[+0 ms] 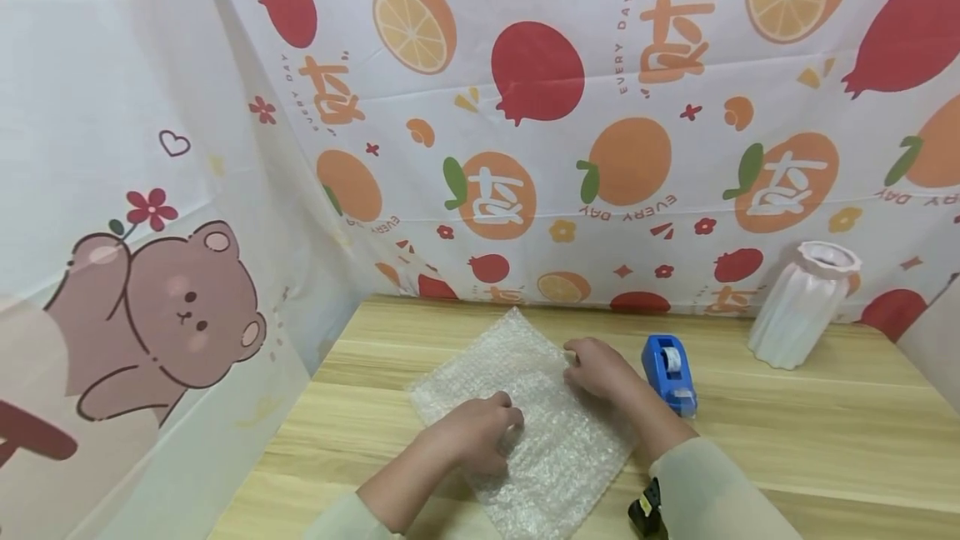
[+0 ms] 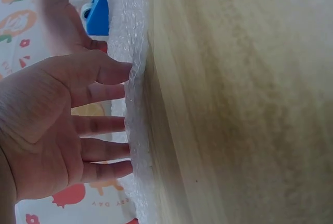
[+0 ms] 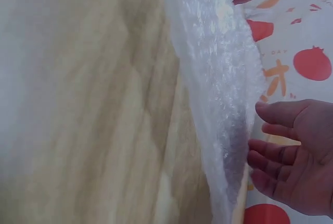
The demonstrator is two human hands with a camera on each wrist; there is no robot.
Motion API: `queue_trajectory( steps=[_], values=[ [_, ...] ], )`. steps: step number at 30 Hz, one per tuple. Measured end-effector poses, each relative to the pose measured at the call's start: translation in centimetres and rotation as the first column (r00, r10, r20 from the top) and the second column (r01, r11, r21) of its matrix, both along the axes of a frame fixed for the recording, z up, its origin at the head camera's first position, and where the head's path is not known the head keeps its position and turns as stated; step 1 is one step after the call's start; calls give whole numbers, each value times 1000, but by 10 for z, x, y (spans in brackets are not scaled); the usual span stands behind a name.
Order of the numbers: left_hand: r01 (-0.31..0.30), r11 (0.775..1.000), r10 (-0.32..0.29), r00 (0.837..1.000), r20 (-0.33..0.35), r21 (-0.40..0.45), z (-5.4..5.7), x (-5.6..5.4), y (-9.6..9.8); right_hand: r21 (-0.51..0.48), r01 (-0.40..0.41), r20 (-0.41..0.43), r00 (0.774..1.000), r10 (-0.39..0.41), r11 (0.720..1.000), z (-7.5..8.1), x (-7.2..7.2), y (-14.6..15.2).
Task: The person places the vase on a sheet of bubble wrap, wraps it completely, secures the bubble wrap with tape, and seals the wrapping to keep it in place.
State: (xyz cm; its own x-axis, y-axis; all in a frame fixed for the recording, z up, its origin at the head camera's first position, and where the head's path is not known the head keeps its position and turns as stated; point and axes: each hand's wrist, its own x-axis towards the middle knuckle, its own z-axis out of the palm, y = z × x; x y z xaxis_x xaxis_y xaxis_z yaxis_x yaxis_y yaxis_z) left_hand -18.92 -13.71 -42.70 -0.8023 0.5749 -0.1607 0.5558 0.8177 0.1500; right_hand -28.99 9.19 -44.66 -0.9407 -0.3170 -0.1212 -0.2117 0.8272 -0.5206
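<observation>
A sheet of clear bubble wrap [image 1: 551,461] lies flat and slanted on the wooden table. My left hand [image 1: 480,436] rests on its left part. In the left wrist view, the fingers [image 2: 104,125] are spread and fairly straight, with fingertips against the bubble wrap [image 2: 138,104]. Near the upper right edge of the sheet is my right hand [image 1: 600,367]. The right wrist view shows its fingers [image 3: 273,153] slightly bent, their tips at the sheet's edge, with no fold pinched between them.
Right of the sheet stands a blue tape dispenser [image 1: 669,373] with a roll of tape. A white ribbed vase [image 1: 802,307] is at the back right of the table [image 1: 817,440]. A small black object [image 1: 645,511] shows beside the right sleeve. Fruit-patterned cloth [image 1: 540,190] hangs behind.
</observation>
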Motion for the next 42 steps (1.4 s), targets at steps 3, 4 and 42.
queue_trajectory(
  steps=[3, 4, 42],
  values=[
    [-8, 1000, 8, 1000, 5, 4, 1, 0, 0, -11, 23, -2, 1000, -23, 1000, -1, -6, -2],
    [-11, 1000, 11, 1000, 8, 8, 1, 0, 0, -18, 29, -4, 1000, -29, 999, -2, -7, -2],
    [-138, 963, 156, 986, -62, 233, -9, -24, 2, -240, 245, 10, 968, -250, 939, -3, 32, 49]
  ],
)
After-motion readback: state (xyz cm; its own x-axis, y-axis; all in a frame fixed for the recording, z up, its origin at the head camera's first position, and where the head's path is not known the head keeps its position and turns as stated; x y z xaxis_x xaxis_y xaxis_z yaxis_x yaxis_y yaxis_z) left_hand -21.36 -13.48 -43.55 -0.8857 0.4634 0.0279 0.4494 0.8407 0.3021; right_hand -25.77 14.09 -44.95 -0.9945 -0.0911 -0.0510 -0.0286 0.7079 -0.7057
